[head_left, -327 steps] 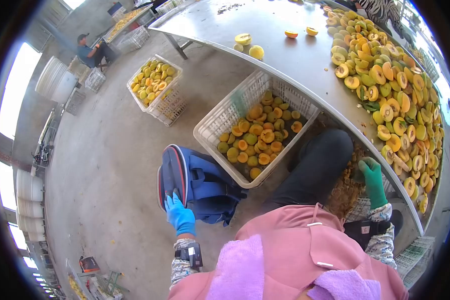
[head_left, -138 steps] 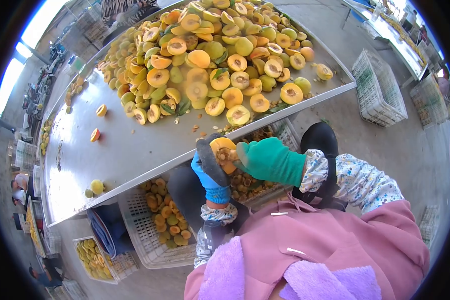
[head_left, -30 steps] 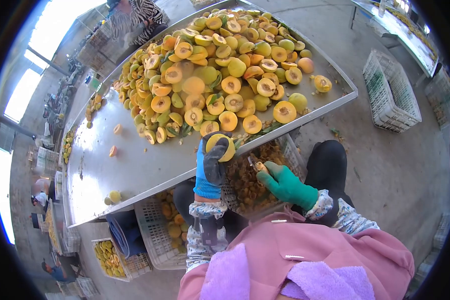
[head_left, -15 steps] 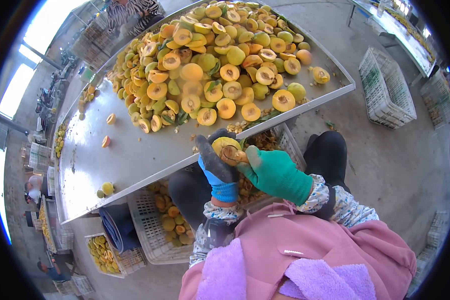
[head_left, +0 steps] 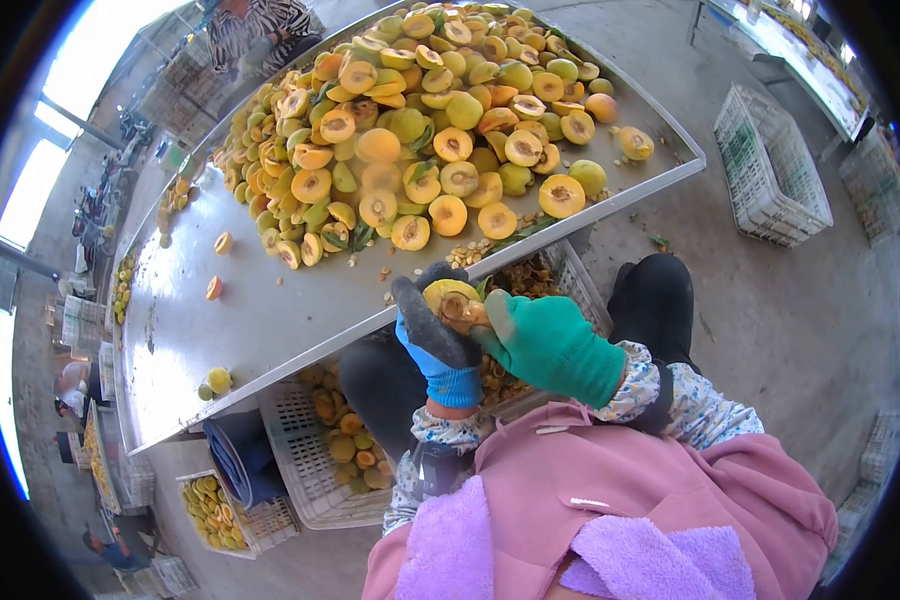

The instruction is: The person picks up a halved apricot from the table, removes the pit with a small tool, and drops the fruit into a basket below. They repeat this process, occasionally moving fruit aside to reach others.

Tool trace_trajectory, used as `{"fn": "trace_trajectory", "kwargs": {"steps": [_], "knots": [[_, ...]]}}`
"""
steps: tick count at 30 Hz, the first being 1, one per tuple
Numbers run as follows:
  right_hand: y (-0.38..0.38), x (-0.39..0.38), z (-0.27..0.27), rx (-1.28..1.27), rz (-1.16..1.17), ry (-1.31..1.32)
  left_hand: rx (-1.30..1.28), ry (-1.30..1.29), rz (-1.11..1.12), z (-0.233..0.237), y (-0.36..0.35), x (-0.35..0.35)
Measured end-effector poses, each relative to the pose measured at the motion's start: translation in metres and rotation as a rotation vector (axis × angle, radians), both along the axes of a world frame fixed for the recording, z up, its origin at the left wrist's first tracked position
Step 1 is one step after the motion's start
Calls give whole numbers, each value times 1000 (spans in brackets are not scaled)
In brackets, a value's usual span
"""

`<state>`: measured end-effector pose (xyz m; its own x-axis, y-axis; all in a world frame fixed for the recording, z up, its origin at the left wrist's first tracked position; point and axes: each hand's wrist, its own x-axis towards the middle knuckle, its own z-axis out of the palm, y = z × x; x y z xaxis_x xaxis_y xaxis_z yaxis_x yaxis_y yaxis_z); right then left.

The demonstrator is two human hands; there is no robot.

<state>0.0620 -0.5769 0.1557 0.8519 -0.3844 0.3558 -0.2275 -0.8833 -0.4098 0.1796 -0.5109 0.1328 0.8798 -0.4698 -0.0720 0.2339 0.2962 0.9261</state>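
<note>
My left hand (head_left: pixel 432 325), in a blue glove with a black palm, is closed around a yellow peach half (head_left: pixel 448 292) near the table's front edge. The green-gloved right hand (head_left: pixel 545 340) is closed too, its thumb and fingers pressed up to the fruit. Between them shows a brownish, rounded piece (head_left: pixel 467 314) at the cut face; I cannot tell whether it is a tool or part of the fruit. A large heap of halved and whole peaches (head_left: pixel 410 130) lies just beyond both hands on the metal table (head_left: pixel 270 310).
Below the table edge stand a crate of peaches (head_left: pixel 310 480) and a crate of brown scraps (head_left: pixel 570 285). A smaller peach crate (head_left: pixel 215 515) and dark folded cloth (head_left: pixel 245 460) are at lower left. An empty white crate (head_left: pixel 770 170) stands right. Another person (head_left: pixel 260 35) sits across the table.
The view has shifted slightly. Both hands stay together on the peach half, with the right hand's fingers a little closer over the brownish piece.
</note>
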Motion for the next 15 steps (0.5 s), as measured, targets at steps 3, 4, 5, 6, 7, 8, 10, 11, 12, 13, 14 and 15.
{"fn": "trace_trajectory", "kwargs": {"steps": [3, 4, 5, 6, 7, 8, 10, 11, 12, 13, 14, 15], "knots": [[-1, -1, -7, -30, 15, 47, 22, -297, 87, 15, 0, -12], [0, -1, -7, 7, 33, 31, 36, -285, 76, 18, 2, -12], [-1, 0, -7, 44, 51, 13, 48, -273, 65, 20, 2, -11], [-1, 1, -11, 44, 51, 11, 48, -275, 65, 19, 4, -8], [0, 3, -20, 134, 75, 4, 16, -190, 28, 15, 5, -4], [1, 4, -25, 224, 100, -1, -17, -103, -9, 12, 6, -2], [3, 3, -25, 291, 97, 12, -6, -135, 5, 8, 6, -1], [5, 4, -25, 360, 95, 23, 7, -170, 18, 7, 7, -1], [7, 5, -27, 363, 96, 24, 10, -169, 19, 4, 8, 0], [8, 8, -30, 398, 86, 16, 16, -190, 46, 1, 7, 1], [7, 11, -32, 431, 73, 5, 19, -213, 69, -2, 5, 3], [5, 13, -34, 428, 67, 2, 15, -215, 63, -6, 3, 5]]}}
